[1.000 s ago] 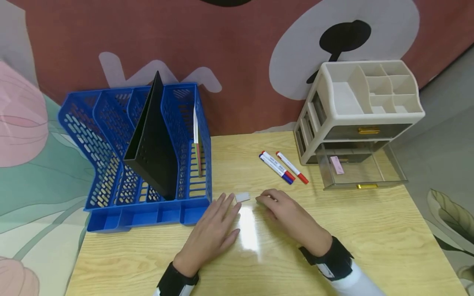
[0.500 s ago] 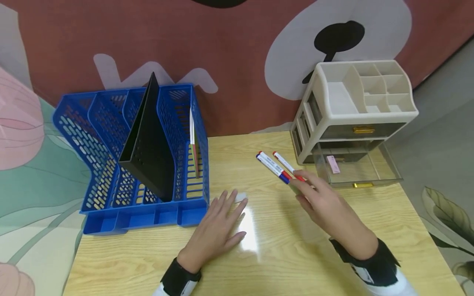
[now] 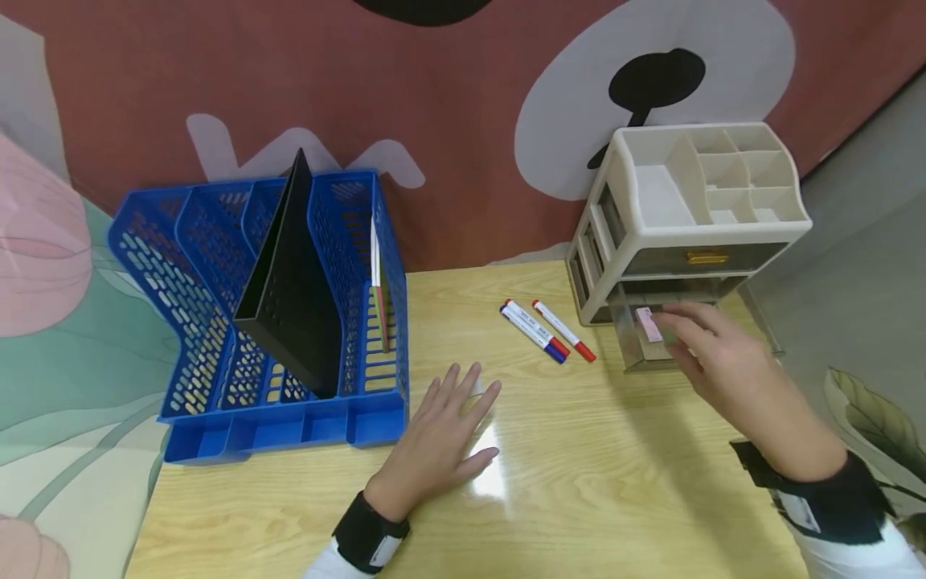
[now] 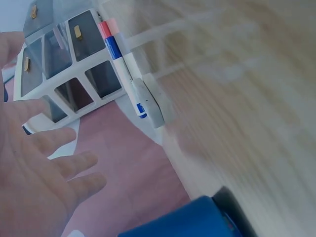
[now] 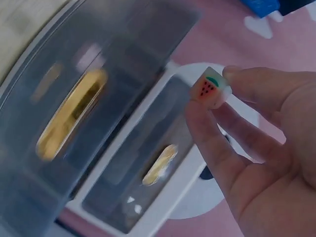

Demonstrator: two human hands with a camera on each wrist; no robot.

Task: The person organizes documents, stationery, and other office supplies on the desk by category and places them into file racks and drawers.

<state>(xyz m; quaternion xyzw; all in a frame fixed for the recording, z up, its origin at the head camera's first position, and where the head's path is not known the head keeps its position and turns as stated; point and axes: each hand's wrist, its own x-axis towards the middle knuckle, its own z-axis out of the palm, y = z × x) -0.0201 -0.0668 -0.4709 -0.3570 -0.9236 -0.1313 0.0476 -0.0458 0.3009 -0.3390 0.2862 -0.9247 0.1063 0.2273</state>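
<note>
My right hand (image 3: 738,378) is over the pulled-out clear drawer (image 3: 637,358). In the right wrist view its thumb and fingers pinch a small pale block with a watermelon print, an eraser (image 5: 211,89) by its look. A pink block (image 3: 648,325) lies inside the drawer, left of the fingertips. My left hand (image 3: 437,442) is spread palm down low over the table, fingers straight. Its fingers partly cover a small white block (image 3: 477,388), seen in the left wrist view as a white eraser (image 4: 148,102) in front of the markers.
Red and blue markers (image 3: 535,330) lie mid-table, with another red marker (image 3: 564,330) beside them. The white drawer organizer (image 3: 716,233) stands back right. At left, a blue file rack (image 3: 289,430) holds a black folder (image 3: 300,305) and thin upright items (image 3: 379,281).
My right hand has moved from beside the white eraser, past the markers, rightward to over the drawer, carrying the small printed eraser. The left hand has shifted slightly right.
</note>
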